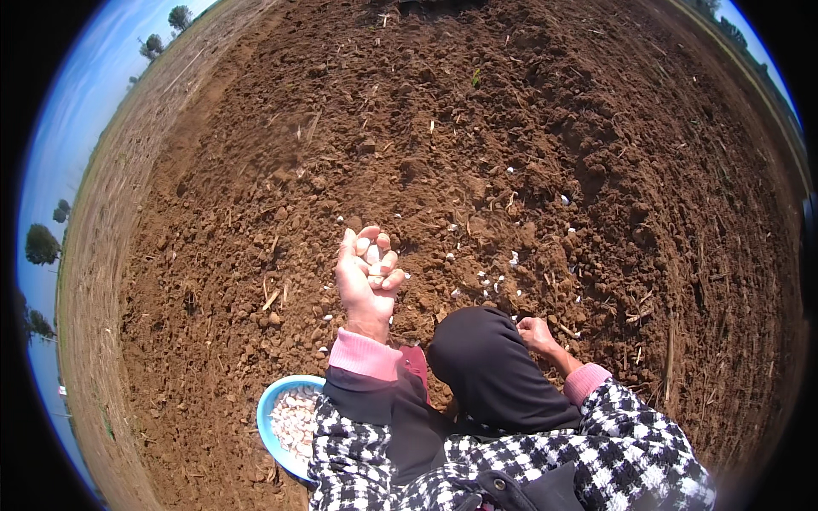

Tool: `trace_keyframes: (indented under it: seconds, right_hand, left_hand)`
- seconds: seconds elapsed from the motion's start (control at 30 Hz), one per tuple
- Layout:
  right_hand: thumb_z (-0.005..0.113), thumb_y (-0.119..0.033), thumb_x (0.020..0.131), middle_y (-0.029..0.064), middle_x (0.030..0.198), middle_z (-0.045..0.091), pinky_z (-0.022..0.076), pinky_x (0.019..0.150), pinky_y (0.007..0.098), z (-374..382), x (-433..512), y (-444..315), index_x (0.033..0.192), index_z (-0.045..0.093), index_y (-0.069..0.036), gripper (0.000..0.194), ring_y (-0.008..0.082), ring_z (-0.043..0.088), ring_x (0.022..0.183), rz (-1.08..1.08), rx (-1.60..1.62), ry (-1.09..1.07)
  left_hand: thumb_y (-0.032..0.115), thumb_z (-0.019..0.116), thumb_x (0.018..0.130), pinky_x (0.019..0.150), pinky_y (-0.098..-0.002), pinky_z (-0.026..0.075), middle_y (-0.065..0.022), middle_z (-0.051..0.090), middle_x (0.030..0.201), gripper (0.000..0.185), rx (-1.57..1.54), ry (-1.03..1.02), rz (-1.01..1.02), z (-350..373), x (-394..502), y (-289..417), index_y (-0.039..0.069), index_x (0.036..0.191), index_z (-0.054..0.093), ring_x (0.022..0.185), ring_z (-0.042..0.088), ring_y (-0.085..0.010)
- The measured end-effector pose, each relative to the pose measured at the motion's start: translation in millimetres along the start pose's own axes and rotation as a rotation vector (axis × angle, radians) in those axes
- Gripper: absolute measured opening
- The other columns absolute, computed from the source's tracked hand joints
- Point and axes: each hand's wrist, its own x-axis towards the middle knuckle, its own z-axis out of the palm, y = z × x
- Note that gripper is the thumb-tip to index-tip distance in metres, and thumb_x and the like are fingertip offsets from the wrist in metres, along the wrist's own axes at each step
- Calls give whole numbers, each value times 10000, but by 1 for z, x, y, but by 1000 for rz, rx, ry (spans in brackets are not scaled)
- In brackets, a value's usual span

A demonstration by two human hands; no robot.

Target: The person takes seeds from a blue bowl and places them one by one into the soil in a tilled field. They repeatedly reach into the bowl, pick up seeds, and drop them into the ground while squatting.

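My left hand is palm up with its fingers curled round several garlic cloves. To the right of my knee, my right hand reaches down to the soil; its fingertips are partly hidden beside the knee, with a white clove at them. More cloves lie scattered on the brown tilled soil ahead of the knee and around my left hand. A blue plastic basin full of cloves sits on the ground at my left, partly covered by my checked sleeve.
My dark-trousered knee rises between the hands, and a red shoe shows beside it. Clods and bits of dry straw lie over the soil. A strip of dry ground borders the field at the left.
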Motion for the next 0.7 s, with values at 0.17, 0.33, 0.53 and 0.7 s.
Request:
trace_keyframes:
  seconds: [0.17,0.33,0.53,0.7]
  right_hand:
    - [675,-98,835,92,696,637,487,477,292,-3,4,16,886,636,41,153,130,590,555,49,12,-4]
    - [670,-102,848,68,666,609,481,466,289,-6,3,21,878,629,35,146,128,569,525,63,113,-18]
    - [645,-113,875,48,665,595,469,451,275,-13,4,23,836,612,19,141,115,555,513,52,112,-15]
    - [627,-112,876,42,686,601,450,461,251,-27,11,34,873,607,22,135,97,529,515,94,253,0]
  left_hand:
    - [355,400,1019,329,-213,297,-43,567,818,336,-8,0,-17,-1,0,2,62,975,559,490,411,-100]
    - [354,377,1027,330,-213,298,-40,566,826,347,20,3,0,1,-1,1,58,986,554,490,409,-100]
    - [369,394,1016,324,-208,283,-36,547,817,357,13,-33,17,-4,-2,4,57,964,561,479,390,-97]
    - [323,381,1029,318,-206,315,-92,557,892,336,-51,-150,-3,-14,-3,13,32,1001,546,535,419,-118]
